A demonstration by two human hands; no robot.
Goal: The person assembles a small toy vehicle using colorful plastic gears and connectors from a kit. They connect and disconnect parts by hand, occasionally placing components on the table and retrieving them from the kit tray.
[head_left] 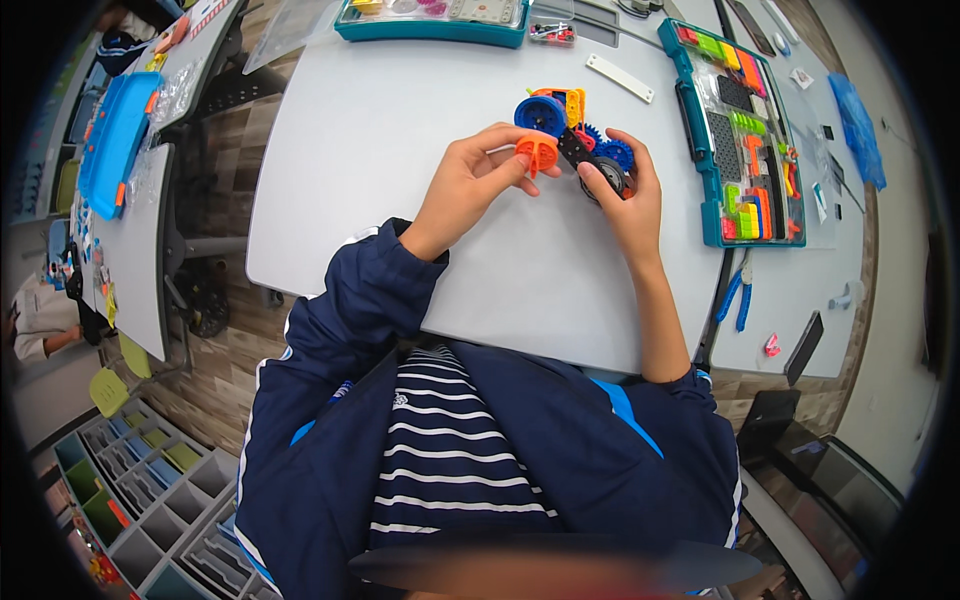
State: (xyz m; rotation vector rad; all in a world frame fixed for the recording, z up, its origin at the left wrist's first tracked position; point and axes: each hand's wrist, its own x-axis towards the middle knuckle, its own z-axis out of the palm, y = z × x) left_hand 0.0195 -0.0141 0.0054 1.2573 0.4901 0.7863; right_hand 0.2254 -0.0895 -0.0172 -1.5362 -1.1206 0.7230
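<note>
Between finger and thumb, my left hand pinches a round orange wheel-like piece with cut-out openings. My right hand is closed round the near right end of a building-kit model, at its grey and black wheel. The model has a black perforated beam, blue gears, yellow and orange parts and a blue wheel at its far left. The orange piece is just in front of the blue wheel; whether they touch I cannot tell.
A teal case of colourful kit parts lies open at the right. Another teal tray stands at the far edge. A white strip lies beyond the model. Blue-handled pliers and a black phone-like slab are at the right.
</note>
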